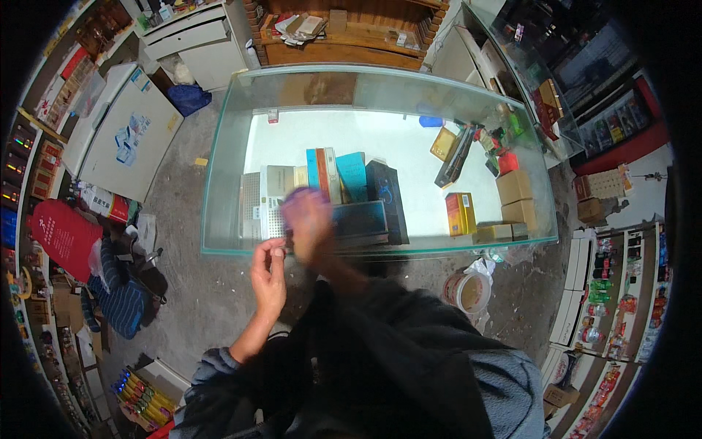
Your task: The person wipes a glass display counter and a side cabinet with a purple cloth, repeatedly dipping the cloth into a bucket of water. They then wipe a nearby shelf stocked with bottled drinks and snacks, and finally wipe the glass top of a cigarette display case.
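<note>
A glass display case (378, 253) with a lit white base stands before me. Over its near left part, my right hand (311, 228) grips a purple cloth (300, 206); both are motion-blurred. My left hand (267, 274) is beside it at the front glass edge, fingers bent and thumb raised. Whether those fingertips pinch the edge or only rest by it, I cannot tell. Beneath the cloth, inside the case, are a grey perforated box (279, 181), a turquoise box (351, 174), a dark box with a blue design (385, 192) and a flat dark box (359, 219).
Farther right in the case lie a gold-and-red box (459, 214), a long black box (456, 156) and brown cartons (514, 187). A white bucket (467, 291) stands on the floor at right. Left are a white chest freezer (131, 129) and a red-covered chair (63, 238); stocked shelves (614, 296) line the right.
</note>
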Motion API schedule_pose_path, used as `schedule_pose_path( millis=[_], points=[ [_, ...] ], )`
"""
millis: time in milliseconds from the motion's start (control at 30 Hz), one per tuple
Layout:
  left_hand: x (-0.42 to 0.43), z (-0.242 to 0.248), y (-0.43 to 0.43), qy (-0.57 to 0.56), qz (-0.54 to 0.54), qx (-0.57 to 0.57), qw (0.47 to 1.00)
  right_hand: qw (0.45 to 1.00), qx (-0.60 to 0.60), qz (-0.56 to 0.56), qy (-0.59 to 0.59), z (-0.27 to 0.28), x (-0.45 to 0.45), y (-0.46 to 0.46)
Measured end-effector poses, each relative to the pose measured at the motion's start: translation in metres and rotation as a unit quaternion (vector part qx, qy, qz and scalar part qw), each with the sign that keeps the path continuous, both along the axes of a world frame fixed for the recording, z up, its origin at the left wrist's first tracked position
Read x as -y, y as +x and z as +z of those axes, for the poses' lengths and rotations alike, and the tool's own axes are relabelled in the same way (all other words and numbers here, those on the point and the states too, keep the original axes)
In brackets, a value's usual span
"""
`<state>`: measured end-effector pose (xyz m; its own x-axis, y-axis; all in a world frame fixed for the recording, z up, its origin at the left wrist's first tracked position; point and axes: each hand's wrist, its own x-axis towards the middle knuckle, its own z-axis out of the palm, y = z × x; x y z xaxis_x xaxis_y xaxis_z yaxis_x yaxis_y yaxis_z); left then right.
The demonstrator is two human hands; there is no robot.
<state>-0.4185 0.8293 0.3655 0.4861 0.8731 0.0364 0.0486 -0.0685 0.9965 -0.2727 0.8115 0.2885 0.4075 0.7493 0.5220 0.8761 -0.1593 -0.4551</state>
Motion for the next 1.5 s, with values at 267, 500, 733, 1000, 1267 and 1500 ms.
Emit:
schedule_pose_path(
  millis=[267, 500, 733, 1000, 1267, 1500],
  points=[
    [-0.007, 0.004, 0.004, 0.037, -0.040, -0.011, 0.998, 0.998, -0.048, -0.042, -0.008, -0.005, 0.080, 0.039],
    [-0.010, -0.013, -0.022, 0.015, -0.003, -0.045, 0.999, 0.836, 0.044, -0.508, -0.204, -0.034, 0.198, 0.269],
    [-0.004, -0.020, -0.056, 0.007, 0.067, -0.062, 0.996, 0.952, 0.165, -0.248, -0.071, -0.027, -0.080, 0.194],
    [0.006, -0.015, -0.066, 0.016, 0.137, -0.080, 0.987, 0.979, 0.061, 0.135, -0.139, -0.009, -0.181, -0.099],
    [0.006, -0.013, 0.008, 0.083, 0.030, -0.086, 0.992, 0.971, 0.009, 0.168, -0.168, -0.003, -0.148, -0.005],
    [0.048, -0.010, 0.100, 0.057, -0.058, -0.100, 0.992, 0.975, 0.139, -0.173, 0.017, -0.027, -0.004, 0.294]
  ],
)
